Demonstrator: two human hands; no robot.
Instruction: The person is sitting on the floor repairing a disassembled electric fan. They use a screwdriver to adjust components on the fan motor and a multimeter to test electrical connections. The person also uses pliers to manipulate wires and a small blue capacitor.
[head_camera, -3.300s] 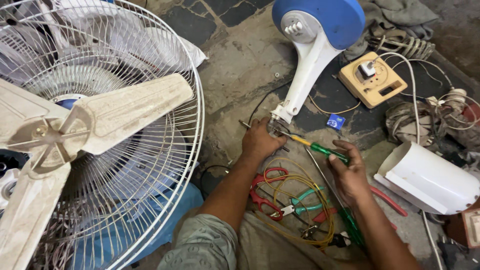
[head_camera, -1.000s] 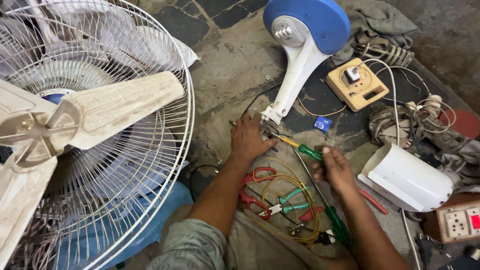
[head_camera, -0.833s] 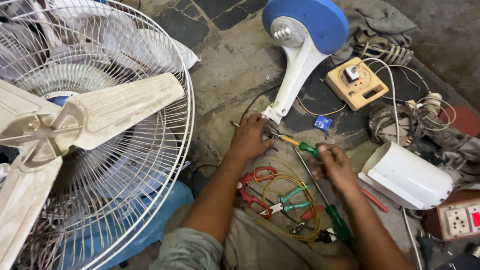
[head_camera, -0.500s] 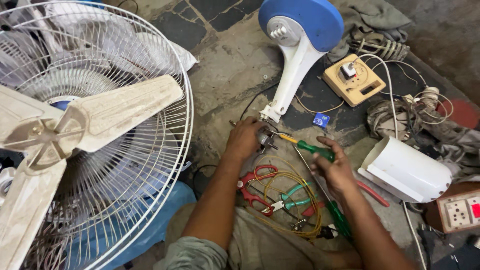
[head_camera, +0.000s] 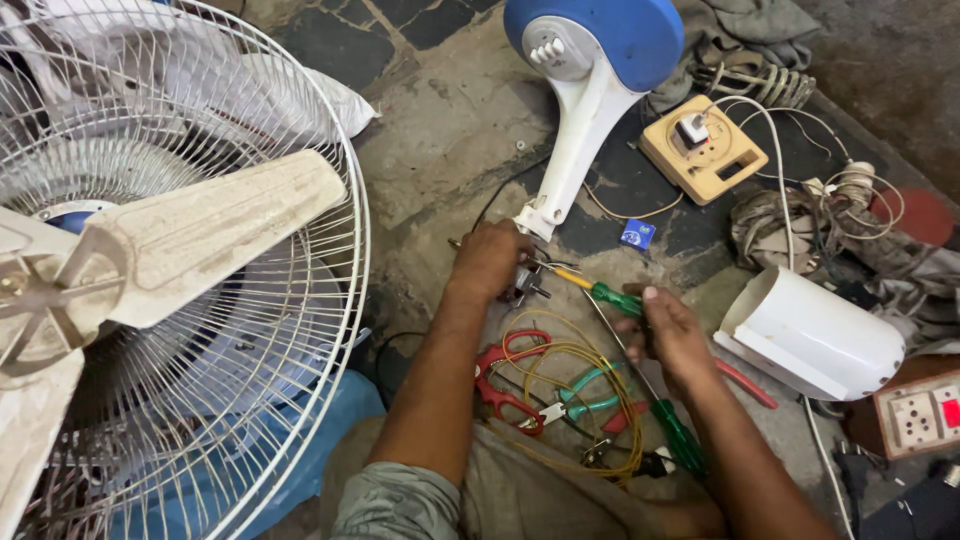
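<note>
We find the largest item at the left: a pedestal fan head (head_camera: 150, 270) with a round white wire guard and dusty cream blades, lying over blue sheeting on the stone floor (head_camera: 440, 150). At the top centre lies a fan stand (head_camera: 585, 110), a smooth white plastic neck ending in a blue disc base. A white curved plastic housing (head_camera: 815, 335) rests at the right, near a beige square switch box (head_camera: 703, 148) and tangled cords.

We see both forearms reaching forward from the bottom edge. The left hand (head_camera: 490, 262) is curled palm-down, fingers closed on a small metal fitting (head_camera: 528, 285) at the foot of the fan stand. The right hand (head_camera: 670, 330) is clamped on the green handle of a screwdriver (head_camera: 590, 290), whose yellow shank points at that fitting.

Between the forearms lie a loop of yellow wire (head_camera: 575, 355), red-handled scissors (head_camera: 505, 375) and green-handled pliers (head_camera: 580, 400), overlapping on the floor.
</note>
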